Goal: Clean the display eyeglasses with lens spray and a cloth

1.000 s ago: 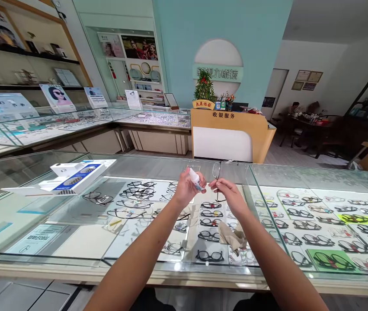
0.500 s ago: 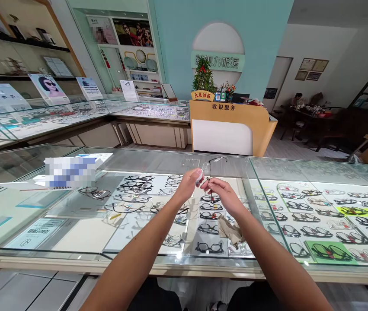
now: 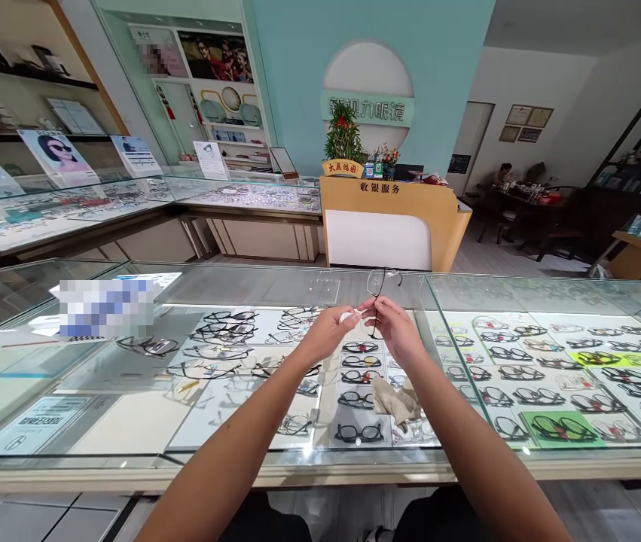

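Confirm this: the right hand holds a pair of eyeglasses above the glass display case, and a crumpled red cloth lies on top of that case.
Wrong on the colour: the crumpled cloth is beige, not red, as the head view shows. The rest stands: the right hand holds the eyeglasses above the glass display case, and the cloth lies on top.

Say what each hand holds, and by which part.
Left hand: a white bottle, round its body, mostly hidden. Right hand: glasses, pinched near the bridge.
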{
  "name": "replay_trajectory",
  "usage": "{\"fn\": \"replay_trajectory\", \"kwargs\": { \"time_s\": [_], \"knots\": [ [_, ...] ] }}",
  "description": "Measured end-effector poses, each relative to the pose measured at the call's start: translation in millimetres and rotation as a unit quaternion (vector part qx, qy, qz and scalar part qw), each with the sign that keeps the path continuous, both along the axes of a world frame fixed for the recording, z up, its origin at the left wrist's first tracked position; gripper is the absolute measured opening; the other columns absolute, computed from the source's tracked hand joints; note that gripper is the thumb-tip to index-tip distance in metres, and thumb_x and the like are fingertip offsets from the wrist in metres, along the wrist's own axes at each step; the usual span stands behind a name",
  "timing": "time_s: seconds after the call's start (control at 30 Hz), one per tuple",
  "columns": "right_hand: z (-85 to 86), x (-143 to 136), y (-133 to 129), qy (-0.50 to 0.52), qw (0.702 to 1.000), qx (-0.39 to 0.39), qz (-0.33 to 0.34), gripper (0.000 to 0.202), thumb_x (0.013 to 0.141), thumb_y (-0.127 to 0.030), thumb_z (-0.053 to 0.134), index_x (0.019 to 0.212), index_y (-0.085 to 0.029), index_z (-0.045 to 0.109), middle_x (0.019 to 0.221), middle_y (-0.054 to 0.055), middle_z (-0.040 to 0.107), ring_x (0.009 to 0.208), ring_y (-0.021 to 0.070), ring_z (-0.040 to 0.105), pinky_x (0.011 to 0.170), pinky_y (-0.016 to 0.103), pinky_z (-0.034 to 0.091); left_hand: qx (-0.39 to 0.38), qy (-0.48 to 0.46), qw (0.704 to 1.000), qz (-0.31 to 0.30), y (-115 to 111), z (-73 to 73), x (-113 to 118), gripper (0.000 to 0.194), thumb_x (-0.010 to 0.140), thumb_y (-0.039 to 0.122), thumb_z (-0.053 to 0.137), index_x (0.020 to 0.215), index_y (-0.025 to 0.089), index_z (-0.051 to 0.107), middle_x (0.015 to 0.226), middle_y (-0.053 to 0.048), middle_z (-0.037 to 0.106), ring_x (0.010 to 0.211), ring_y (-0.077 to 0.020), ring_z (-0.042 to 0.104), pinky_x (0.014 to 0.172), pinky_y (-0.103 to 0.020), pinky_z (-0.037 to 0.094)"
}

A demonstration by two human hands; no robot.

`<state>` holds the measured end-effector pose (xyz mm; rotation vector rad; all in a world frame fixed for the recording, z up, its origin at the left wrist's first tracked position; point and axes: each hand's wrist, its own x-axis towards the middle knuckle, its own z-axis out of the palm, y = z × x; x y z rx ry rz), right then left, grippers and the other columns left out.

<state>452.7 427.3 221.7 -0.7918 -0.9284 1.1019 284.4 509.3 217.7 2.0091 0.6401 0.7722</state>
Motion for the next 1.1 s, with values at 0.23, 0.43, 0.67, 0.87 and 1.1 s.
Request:
{"fn": "replay_trajectory", "kwargs": {
  "time_s": [0.23, 0.43, 0.67, 0.87, 1.1],
  "knots": [
    [1.6, 0, -1, -0.009, 1.0, -0.004, -0.001, 0.027, 0.087, -0.052, 0.076, 0.088, -0.025, 0.075, 0.101, 0.006, 0.075, 0.089, 0.0204, 0.063, 0.078, 0.033, 0.048, -0.004, -0.037, 0.999, 0.037, 15, 9.7, -11, 0.05, 0.098, 0.066, 0.044, 0.078, 0.021, 0.053, 0.074, 0.0, 0.054, 0.072, -0.0174, 0.048, 0.071, -0.032, 0.039],
    [0.3, 2, -2, -0.017, 1.0, -0.006, -0.003, 0.025, 0.089, -0.05, 0.074, 0.089, -0.025, 0.074, 0.107, 0.006, 0.074, 0.091, 0.0202, 0.064, 0.079, 0.033, 0.049, -0.006, -0.098, 0.964, 0.248, 80, 2.3, -50, 0.019, 0.09, 0.041, 0.054, 0.097, 0.024, 0.059, 0.097, -0.004, 0.065, 0.091, -0.0218, 0.057, 0.083, -0.034, 0.047],
    [-5.0, 6, -2, -0.036, 0.999, -0.014, -0.009, 0.025, 0.091, -0.051, 0.072, 0.09, -0.026, 0.074, 0.108, 0.006, 0.074, 0.092, 0.0209, 0.064, 0.08, 0.035, 0.05, 0.03, 0.001, 0.919, 0.394, 126, -15.5, -98, 0.019, 0.096, 0.031, 0.053, 0.113, 0.023, 0.056, 0.123, -0.009, 0.065, 0.111, -0.0234, 0.061, 0.1, -0.038, 0.049],
    [-6.4, 9, -1, -0.019, 1.0, -0.009, -0.003, 0.02, 0.092, -0.046, 0.072, 0.09, -0.026, 0.075, 0.108, 0.005, 0.073, 0.091, 0.0197, 0.063, 0.08, 0.034, 0.049, 0.034, 0.095, 0.896, 0.433, 133, -28.3, -111, 0.028, 0.091, 0.024, 0.065, 0.118, 0.019, 0.06, 0.123, -0.012, 0.074, 0.11, -0.0256, 0.068, 0.101, -0.037, 0.047],
    [-5.1, 9, -2, -0.027, 0.999, -0.013, -0.01, 0.022, 0.09, -0.048, 0.073, 0.089, -0.026, 0.074, 0.108, 0.006, 0.074, 0.091, 0.0213, 0.063, 0.079, 0.035, 0.049, 0.014, 0.19, 0.873, 0.449, 136, -37.9, -115, 0.033, 0.087, 0.023, 0.072, 0.118, 0.02, 0.061, 0.131, -0.015, 0.075, 0.122, -0.0335, 0.067, 0.097, -0.041, 0.046]
  ]
}}
